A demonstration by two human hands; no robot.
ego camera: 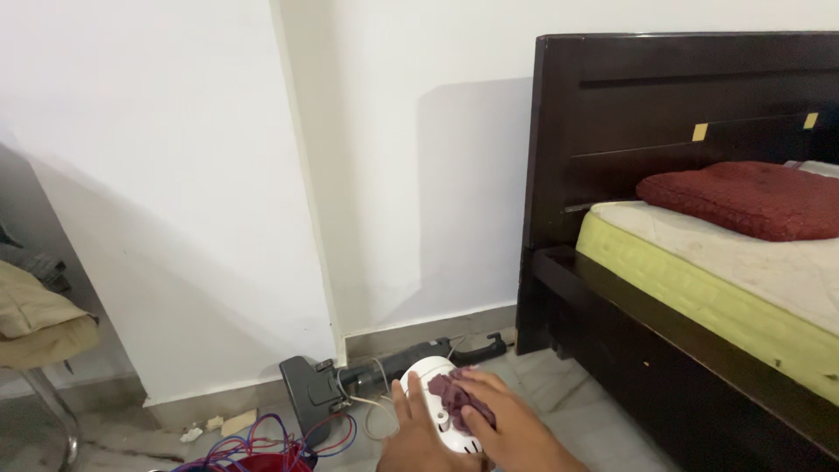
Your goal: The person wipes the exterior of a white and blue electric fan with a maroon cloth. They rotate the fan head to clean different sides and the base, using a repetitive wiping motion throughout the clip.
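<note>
At the bottom centre of the frame, both hands worked on a small white appliance (pixel 437 402) with a rounded casing. The left hand (pixel 411 437) cupped the casing from below and on its left, thumb up along the side. The right hand (pixel 511 428) lay over it from the right, its fingers pressing a crumpled maroon cloth (pixel 461 398) flat against the white surface (so neither hand was empty). A thin pale cord (pixel 371 411) looped away from the appliance toward the lower left.

Just behind the hands, a dark vacuum cleaner (pixel 384 376) lay on the floor along the base of the white wall (pixel 175 192), its flat head (pixel 306 389) at the left end and its handle toward the bed. A tangle of red and blue wires (pixel 253 441) sat in the lower left, near scraps of paper (pixel 223 426) by the skirting.

The right side of the frame held a dark wooden bed (pixel 664 114) with a yellow-edged mattress (pixel 699 293) and a red cushion (pixel 743 197) on it. At the far left edge, a chair (pixel 39 350) with a tan seat pad showed partly.
</note>
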